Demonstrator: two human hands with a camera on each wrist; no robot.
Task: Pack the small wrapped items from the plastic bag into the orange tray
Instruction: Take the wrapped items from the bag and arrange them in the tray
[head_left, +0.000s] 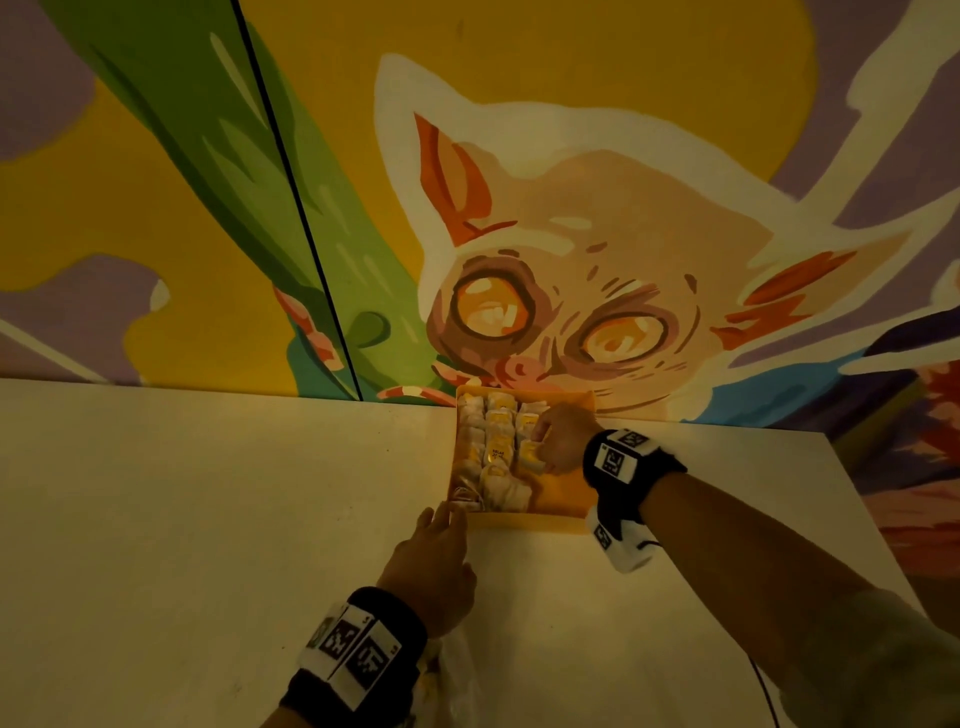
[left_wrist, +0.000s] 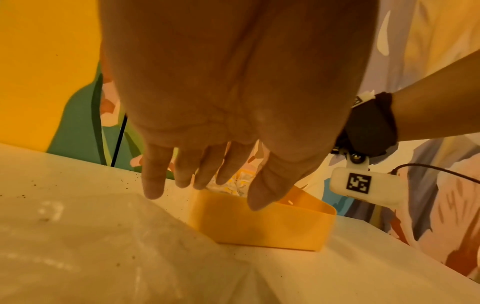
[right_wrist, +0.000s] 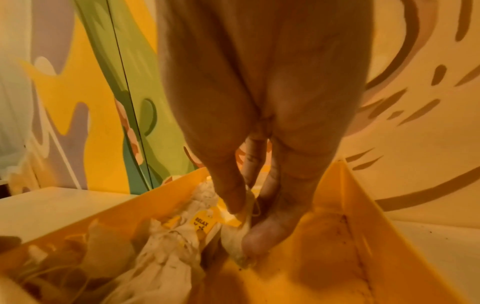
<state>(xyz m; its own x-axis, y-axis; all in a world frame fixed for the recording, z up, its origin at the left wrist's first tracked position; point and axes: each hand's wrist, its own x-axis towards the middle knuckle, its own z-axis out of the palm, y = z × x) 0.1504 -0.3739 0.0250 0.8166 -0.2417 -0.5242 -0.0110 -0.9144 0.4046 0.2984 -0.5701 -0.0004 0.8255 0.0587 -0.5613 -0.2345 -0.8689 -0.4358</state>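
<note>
The orange tray (head_left: 524, 521) stands at the back of the white table against the wall. Several small white wrapped items (head_left: 498, 441) with yellow labels fill its left and middle rows. My right hand (head_left: 540, 441) is inside the tray on the right side; in the right wrist view my right hand (right_wrist: 245, 224) pinches one wrapped item (right_wrist: 233, 242) between thumb and fingers, low over the bare tray floor (right_wrist: 298, 277). My left hand (head_left: 444, 514) reaches with straight fingers to the tray's near left corner and holds nothing. The plastic bag (head_left: 454, 670) lies under my left wrist.
A painted mural wall rises right behind the tray. The white table (head_left: 208, 519) stretches out to the left. In the left wrist view the plastic bag (left_wrist: 78, 246) fills the foreground before the tray wall (left_wrist: 259, 226), and the right wrist camera (left_wrist: 363, 185) hangs beside it.
</note>
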